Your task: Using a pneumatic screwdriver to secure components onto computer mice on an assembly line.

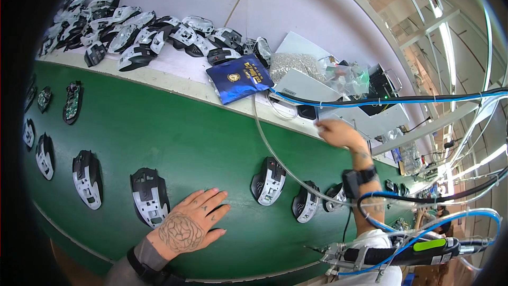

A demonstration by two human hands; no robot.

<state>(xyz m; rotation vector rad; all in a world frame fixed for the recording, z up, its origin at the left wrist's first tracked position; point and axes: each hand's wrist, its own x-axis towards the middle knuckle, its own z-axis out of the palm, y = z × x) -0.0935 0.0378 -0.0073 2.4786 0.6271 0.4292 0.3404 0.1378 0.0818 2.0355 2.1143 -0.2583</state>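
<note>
My left hand (193,222) lies palm down on the green work surface (201,148), fingers stretched out and holding nothing. Its wrist side touches or overlaps the lower edge of a black-and-white computer mouse shell (150,196). My right hand (341,133) is raised at the far side, close to a small black tray (307,112) by a white box. Its fingers are curled together and slightly blurred; what they hold, if anything, is hidden. Between my arms sits another mouse shell (269,181), with a further one (306,202) to its right.
An electric screwdriver (402,254) with blue cable hangs at lower right. A clear hose (259,122) and black-and-blue cables (402,100) cross above the surface. On the far ledge are piled mouse shells (137,32), a blue pouch (241,78) and a bag of small parts (296,66).
</note>
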